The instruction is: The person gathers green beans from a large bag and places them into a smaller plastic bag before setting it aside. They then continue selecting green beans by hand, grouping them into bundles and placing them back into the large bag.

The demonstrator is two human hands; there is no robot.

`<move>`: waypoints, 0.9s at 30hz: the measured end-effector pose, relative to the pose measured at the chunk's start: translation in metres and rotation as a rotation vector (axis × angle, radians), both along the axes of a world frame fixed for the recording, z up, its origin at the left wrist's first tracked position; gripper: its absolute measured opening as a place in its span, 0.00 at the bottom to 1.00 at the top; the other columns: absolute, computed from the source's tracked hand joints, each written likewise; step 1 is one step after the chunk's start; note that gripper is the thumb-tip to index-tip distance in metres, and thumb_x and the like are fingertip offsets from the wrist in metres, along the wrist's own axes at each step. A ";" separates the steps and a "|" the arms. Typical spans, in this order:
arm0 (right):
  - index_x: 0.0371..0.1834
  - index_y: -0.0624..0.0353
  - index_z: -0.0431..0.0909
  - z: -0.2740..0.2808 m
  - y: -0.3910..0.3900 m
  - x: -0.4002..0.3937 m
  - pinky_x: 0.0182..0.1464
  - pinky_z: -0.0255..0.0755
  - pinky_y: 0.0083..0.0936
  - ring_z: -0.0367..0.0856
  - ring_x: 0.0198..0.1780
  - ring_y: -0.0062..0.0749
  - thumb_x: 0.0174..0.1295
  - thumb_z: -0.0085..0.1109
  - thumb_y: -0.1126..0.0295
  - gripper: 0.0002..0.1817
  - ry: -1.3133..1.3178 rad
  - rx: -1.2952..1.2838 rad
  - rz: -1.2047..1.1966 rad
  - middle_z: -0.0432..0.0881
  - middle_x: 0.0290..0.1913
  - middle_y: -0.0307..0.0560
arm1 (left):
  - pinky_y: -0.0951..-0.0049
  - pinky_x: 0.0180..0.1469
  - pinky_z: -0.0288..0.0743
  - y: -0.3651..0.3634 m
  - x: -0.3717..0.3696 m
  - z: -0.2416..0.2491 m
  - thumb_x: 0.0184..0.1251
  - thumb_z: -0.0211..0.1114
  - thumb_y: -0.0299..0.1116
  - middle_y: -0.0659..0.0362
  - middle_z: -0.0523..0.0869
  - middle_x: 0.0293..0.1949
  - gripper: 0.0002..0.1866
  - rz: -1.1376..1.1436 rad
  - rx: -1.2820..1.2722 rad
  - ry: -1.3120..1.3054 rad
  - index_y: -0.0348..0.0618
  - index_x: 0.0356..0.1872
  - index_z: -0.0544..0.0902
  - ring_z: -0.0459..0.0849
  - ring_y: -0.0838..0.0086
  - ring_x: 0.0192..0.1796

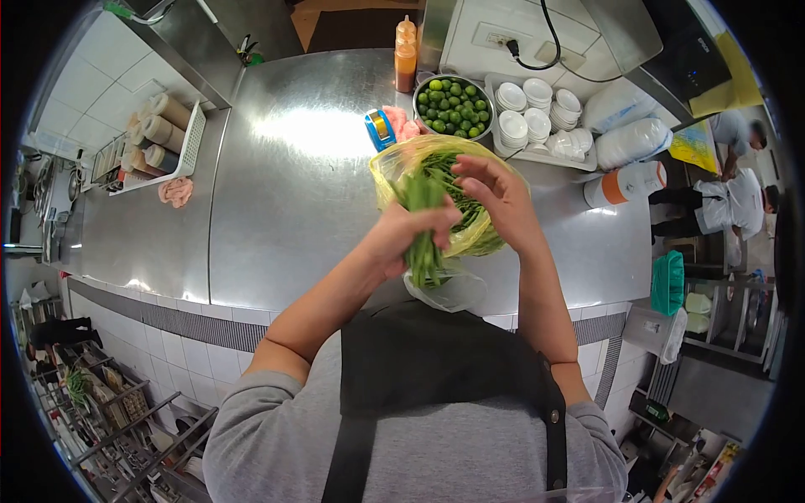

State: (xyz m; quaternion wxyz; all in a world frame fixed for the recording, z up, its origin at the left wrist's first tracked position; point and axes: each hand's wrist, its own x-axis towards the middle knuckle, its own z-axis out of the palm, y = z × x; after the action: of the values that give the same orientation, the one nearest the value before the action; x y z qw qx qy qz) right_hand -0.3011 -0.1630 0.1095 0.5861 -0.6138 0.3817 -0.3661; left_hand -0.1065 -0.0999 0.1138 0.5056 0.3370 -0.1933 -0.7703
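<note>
A bunch of long green stalks (425,201), blurred at its upper part, is held in my left hand (407,230), whose fingers wrap round it. My right hand (496,197) is raised just to the right of the bunch, fingers apart and bent, with nothing in it. Beneath both hands lies a yellowish clear plastic bag (387,168) with more thin green stalks (474,220) inside. A second clear bag (449,287) rests at the counter's near edge, below the lower ends of the bunch.
On the steel counter (285,193) are a bowl of limes (454,106), a blue tape dispenser (380,130), sauce bottles (406,63), a tray of white cups (537,113) and a white-and-orange container (625,184). A bottle basket (191,141) stands left. People (734,201) are at far right.
</note>
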 end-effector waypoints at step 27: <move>0.72 0.64 0.67 0.018 0.117 -0.004 0.57 0.81 0.33 0.78 0.64 0.40 0.59 0.68 0.66 0.36 -0.456 0.417 -0.037 0.78 0.64 0.57 | 0.72 0.33 0.81 0.025 -0.034 0.044 0.52 0.77 0.22 0.59 0.83 0.35 0.26 -0.796 -0.096 -0.337 0.36 0.52 0.76 0.83 0.76 0.29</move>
State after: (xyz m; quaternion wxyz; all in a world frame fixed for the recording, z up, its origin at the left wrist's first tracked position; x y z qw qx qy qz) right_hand -0.3053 -0.0463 0.1272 0.7631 -0.3752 0.3183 -0.4189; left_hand -0.1405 -0.0750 0.1581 0.1459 0.3334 -0.4236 -0.8295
